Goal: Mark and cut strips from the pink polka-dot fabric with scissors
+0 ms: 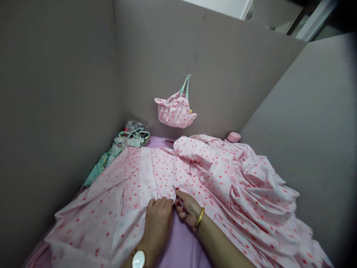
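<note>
Pink cloth with red dots (164, 167) lies spread and bunched in front of me. My left hand (160, 217), with a watch on its wrist, is closed over the near edge of this cloth, its fingertips turned out of sight. Close beside it, my right hand (188, 208), with a gold bangle, is closed around a small pointed tool (180, 201) that looks like thread snips. The tool's dark tip points away from me, over the cloth at its edge. Most of the tool is hidden by my fingers.
A purple surface (181, 245) shows under the cloth. Green printed cloth (104, 162) and a clear plastic bag (136, 124) lie at the back left. A dotted pouch (175, 111) hangs on the grey panel (156, 48). A pink bottle cap (233, 137) shows at the back right.
</note>
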Demonstrator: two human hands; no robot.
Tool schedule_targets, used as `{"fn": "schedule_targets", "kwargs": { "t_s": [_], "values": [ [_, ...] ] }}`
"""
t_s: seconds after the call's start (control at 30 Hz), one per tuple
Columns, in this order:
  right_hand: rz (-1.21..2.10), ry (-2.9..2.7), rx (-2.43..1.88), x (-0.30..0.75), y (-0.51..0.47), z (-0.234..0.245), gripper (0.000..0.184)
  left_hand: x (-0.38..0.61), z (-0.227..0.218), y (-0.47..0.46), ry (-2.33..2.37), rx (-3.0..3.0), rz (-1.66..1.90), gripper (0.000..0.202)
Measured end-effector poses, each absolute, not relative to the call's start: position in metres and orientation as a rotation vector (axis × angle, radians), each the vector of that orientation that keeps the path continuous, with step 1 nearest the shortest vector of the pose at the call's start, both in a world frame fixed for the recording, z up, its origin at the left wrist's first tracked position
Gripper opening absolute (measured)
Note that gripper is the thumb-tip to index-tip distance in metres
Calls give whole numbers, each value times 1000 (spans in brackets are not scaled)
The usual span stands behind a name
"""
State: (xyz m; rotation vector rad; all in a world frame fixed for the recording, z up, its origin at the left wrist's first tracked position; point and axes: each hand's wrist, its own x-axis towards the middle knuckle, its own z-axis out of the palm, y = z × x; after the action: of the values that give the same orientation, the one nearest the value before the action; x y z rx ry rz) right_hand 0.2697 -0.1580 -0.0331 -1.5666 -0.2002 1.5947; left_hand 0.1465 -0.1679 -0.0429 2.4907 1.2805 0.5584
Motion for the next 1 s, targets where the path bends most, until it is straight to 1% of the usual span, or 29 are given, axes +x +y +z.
{"fn": "schedule_targets", "kwargs": {
  "t_s": [0.47,1.0],
  "values": [
    [1602,-200,-1567,269,-147,-30,34,146,-51,-170,1224,2553,843,19],
    [1544,-190,-1573,266,-143,-31,32,145,-44,-170,1227,2502,780,21]
  ]
}}
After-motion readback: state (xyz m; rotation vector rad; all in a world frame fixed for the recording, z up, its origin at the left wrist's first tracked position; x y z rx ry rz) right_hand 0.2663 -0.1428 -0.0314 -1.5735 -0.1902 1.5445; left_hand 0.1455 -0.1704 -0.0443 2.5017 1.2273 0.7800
